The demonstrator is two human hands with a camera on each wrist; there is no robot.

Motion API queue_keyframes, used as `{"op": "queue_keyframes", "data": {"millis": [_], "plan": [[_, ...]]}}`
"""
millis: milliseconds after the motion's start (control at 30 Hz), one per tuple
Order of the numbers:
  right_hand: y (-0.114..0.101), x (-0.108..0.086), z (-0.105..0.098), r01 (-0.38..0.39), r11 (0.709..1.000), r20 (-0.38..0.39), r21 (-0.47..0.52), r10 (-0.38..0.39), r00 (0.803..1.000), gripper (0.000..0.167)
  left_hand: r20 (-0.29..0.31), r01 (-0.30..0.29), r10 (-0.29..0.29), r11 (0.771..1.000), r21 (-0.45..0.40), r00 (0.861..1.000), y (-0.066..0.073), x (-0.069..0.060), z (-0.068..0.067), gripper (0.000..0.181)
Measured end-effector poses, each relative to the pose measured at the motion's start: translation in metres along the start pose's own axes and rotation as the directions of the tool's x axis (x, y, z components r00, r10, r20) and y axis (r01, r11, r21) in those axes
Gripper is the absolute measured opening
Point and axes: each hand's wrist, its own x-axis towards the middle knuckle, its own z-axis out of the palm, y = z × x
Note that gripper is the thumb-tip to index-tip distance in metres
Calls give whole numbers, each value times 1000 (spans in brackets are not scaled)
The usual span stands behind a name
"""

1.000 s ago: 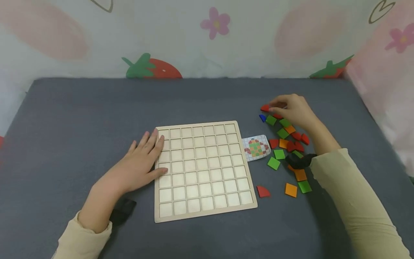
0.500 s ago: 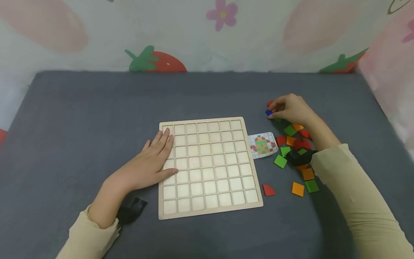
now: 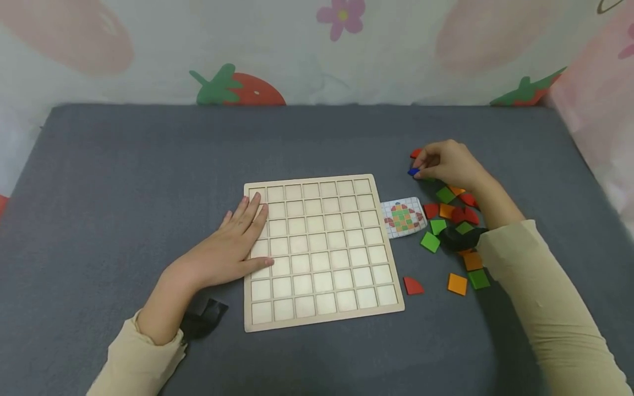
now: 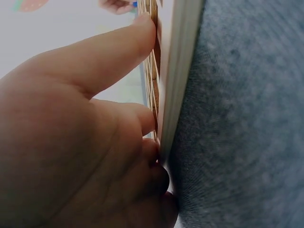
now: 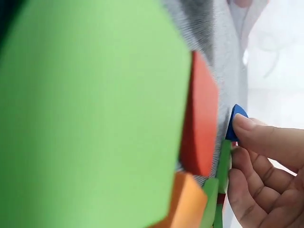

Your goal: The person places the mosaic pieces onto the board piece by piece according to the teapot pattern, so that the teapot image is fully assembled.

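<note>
A square wooden grid board [image 3: 324, 324] lies in the middle of the grey table. My left hand [image 3: 223, 253] rests on the board's left edge with fingers spread and straight; in the left wrist view the thumb [image 4: 118, 50] lies along the rim. Between thumb and finger my right hand [image 3: 453, 164] pinches a small blue tile [image 3: 413, 172] at the far end of the loose tiles. The right wrist view shows the blue tile [image 5: 237, 119] under the thumb. A red quarter-round tile [image 3: 415, 153] sits just beyond that hand.
A pattern card [image 3: 403, 216] sticks out at the board's right edge. Green tiles [image 3: 430, 242], orange tiles [image 3: 457, 284] and red tiles [image 3: 431, 210] lie scattered right of it, some under the right wrist. One red quarter-round tile [image 3: 413, 285] lies near the board's lower right corner.
My right hand has moved from the red tile to the blue tile and now pinches it. The head view has shifted slightly. My left hand stays on the board.
</note>
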Motion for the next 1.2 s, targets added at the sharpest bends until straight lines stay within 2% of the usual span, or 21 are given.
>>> {"op": "queue_keyframes", "data": {"millis": [200, 400, 567, 800, 1033, 1200], "plan": [[1, -6, -2, -49, 985, -50, 163, 58, 997, 16, 12, 6, -6, 1000, -13, 1000, 1, -1, -1, 90], [-3, -14, -3, -35, 973, -89, 228, 56, 994, 21, 17, 1, -1, 1000, 2, 1000, 2, -1, -1, 77], [-15, -21, -2, -11, 959, -104, 283, 42, 994, 21, 16, 2, -3, 999, 34, 1000, 1, 0, 0, 70], [-36, -21, 5, 41, 938, -116, 343, -1, 993, 18, 13, 14, -14, 1000, 12, 1000, -1, 0, 1, 68], [-59, -11, 18, 110, 886, -92, 451, -76, 993, 15, 8, 18, -18, 999, -27, 1000, -4, 0, 2, 69], [-73, -2, 32, 152, 862, -59, 483, -141, 988, 11, 9, 3, -3, 999, -35, 1000, -3, 0, 3, 69]]}}
